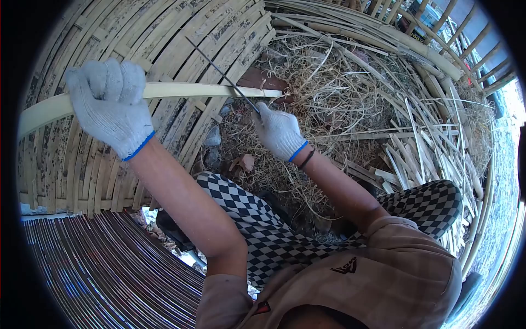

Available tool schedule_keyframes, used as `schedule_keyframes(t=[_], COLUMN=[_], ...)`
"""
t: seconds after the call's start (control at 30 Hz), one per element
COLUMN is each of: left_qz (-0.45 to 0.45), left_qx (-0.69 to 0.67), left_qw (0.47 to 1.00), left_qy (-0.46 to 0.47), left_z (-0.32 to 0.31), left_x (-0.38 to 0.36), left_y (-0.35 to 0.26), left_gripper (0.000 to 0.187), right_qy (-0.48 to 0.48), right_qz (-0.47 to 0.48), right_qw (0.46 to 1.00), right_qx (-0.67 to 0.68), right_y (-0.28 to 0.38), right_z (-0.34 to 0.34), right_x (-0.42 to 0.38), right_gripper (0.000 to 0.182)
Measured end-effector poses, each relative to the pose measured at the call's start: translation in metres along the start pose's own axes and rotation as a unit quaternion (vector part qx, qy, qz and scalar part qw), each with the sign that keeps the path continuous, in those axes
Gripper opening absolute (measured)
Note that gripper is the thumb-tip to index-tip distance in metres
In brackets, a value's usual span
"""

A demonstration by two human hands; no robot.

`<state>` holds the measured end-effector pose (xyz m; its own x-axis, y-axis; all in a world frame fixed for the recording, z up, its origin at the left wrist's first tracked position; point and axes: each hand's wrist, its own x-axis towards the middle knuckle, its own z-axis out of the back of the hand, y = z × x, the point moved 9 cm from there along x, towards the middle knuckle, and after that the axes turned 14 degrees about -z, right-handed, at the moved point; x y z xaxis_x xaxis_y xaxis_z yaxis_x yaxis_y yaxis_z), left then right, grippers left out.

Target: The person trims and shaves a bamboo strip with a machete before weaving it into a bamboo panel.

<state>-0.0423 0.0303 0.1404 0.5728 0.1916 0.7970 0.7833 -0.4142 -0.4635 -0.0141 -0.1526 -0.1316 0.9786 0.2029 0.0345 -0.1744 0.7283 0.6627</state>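
Note:
Both hands wear white knit gloves with blue cuffs. My left hand (pixel 109 98), at the left, is wrapped round a long pale bamboo strip (pixel 189 90), which runs across to the right. Near the middle my right hand (pixel 278 130) is closed on the handle end of a long thin dark blade (pixel 219 70); the handle itself is hidden in the glove. The blade slants up to the left and crosses the strip near its right end. That end of the strip lies over a reddish-brown block (pixel 257 78).
A woven bamboo wall (pixel 181 49) stands at the upper left. Curly shavings (pixel 339 93) cover the ground, with split bamboo pieces (pixel 408 159) at the right. Stones (pixel 212 137) lie by the checkered trousers. Bamboo poles (pixel 394 37) run along the top right.

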Motion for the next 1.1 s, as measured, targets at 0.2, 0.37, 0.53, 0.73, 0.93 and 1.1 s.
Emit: schedule_keyframes(t=[0.2,0.37,0.53,0.73,0.93,1.1], left_qz=[0.002,0.011,0.003,0.007,-0.012,-0.018], left_qx=[0.002,-0.028,0.002,-0.008,0.008,-0.043], left_qw=[1.000,0.998,0.999,1.000,0.999,0.998], left_qy=[0.024,0.051,0.035,-0.004,0.049,0.033], left_z=[-0.002,-0.009,-0.002,0.014,-0.002,0.012], left_x=[0.001,-0.001,-0.002,-0.005,-0.002,-0.001], left_y=[-0.001,0.004,0.002,-0.004,-0.004,-0.007], left_gripper=[0.055,0.052,0.051,0.053,0.048,0.045], right_qy=[0.019,-0.016,0.015,0.014,0.017,0.065], right_qz=[-0.123,0.006,-0.153,-0.083,-0.146,-0.105], right_qw=[0.991,0.999,0.985,0.993,0.984,0.978], right_qx=[-0.051,-0.037,-0.074,-0.086,-0.103,-0.169], right_y=[-0.106,-0.028,-0.159,-0.103,-0.183,-0.174], right_z=[-0.068,-0.005,-0.096,-0.055,-0.103,-0.107], right_x=[0.051,0.020,0.048,0.045,0.045,0.066], right_gripper=[0.026,0.027,0.023,0.025,0.029,0.033])
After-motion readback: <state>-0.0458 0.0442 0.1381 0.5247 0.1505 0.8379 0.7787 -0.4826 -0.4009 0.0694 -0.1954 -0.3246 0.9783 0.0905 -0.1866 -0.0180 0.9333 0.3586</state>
